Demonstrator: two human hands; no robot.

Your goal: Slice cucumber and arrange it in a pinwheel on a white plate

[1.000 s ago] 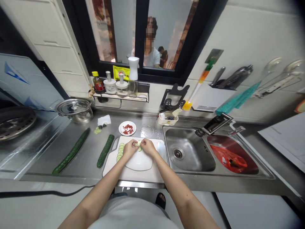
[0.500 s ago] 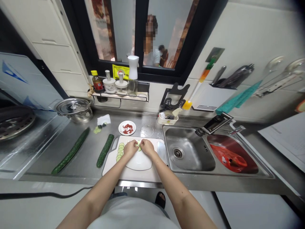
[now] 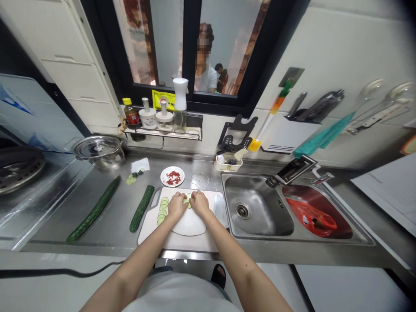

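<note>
My left hand [image 3: 177, 204] and my right hand [image 3: 199, 202] meet above the far part of a white plate [image 3: 189, 227]. Their fingers are closed around pale green cucumber slices [image 3: 187, 200], which show between the fingertips. The plate rests on a white cutting board [image 3: 151, 234]. Left of it, an overlapping row of cucumber slices [image 3: 162, 211] lies on the board. A knife [image 3: 220, 207] with a broad blade is at the board's right side. How many slices each hand grips is hidden by the fingers.
Left of the board lie a shorter cucumber [image 3: 142, 209] and a longer cucumber [image 3: 94, 210]. A small dish [image 3: 165, 171] of red bits stands behind the board. A lidded pot [image 3: 108, 160] is at the back left. The sink [image 3: 260, 227] lies to the right, with a red bag [image 3: 312, 216].
My fingers have shifted slightly around the slices over the plate, both hands staying close together. The whole view has moved a little.
</note>
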